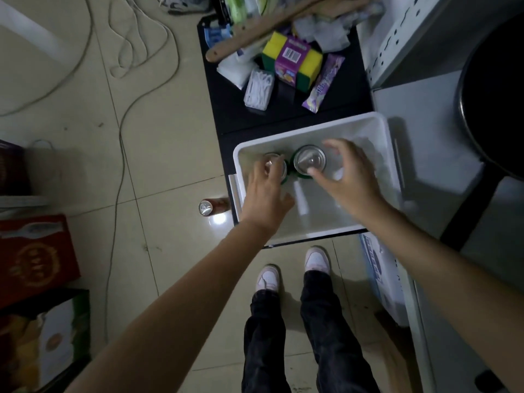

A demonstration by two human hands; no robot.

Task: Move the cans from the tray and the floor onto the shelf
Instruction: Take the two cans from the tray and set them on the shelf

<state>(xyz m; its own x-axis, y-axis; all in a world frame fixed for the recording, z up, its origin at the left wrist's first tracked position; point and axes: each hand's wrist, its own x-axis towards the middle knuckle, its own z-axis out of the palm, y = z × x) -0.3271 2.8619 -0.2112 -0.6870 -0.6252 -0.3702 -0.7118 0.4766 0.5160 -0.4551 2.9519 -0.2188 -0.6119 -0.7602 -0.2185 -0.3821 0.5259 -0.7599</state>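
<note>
1. The tiled floor (158,165) filled the left half of the view, with loose cables (122,131) running across it and your shoes (292,268) near the bottom centre.
2. The black desk (354,92) sat at upper centre, piled at its far end with a sponge pack (292,61), a purple wrapper (323,83) and a wooden stick (283,21).
3. The white tray (377,137) rested on the near end of that desk, just beside a grey surface to the right.
4. Red boxes (34,251) stood on the floor at the left edge.
5. Your right hand (346,177) hovered over the tray, fingers spread wide, thumb tip touching or nearly touching the rim of the right can (309,161); that grip held nothing.
6. Your left hand (266,199) reached over the tray's left wall, fingers curled down around the top of the left can (276,165); blur kept me from telling whether that grip had closed on it.
7. Both cans stood upright in the tray's far-left part, side by side and touching or nearly so, green sides showing below the lids.
8. A brown can (209,207) lay on its side on the floor, just left of the desk's near corner, lid facing you.
</note>
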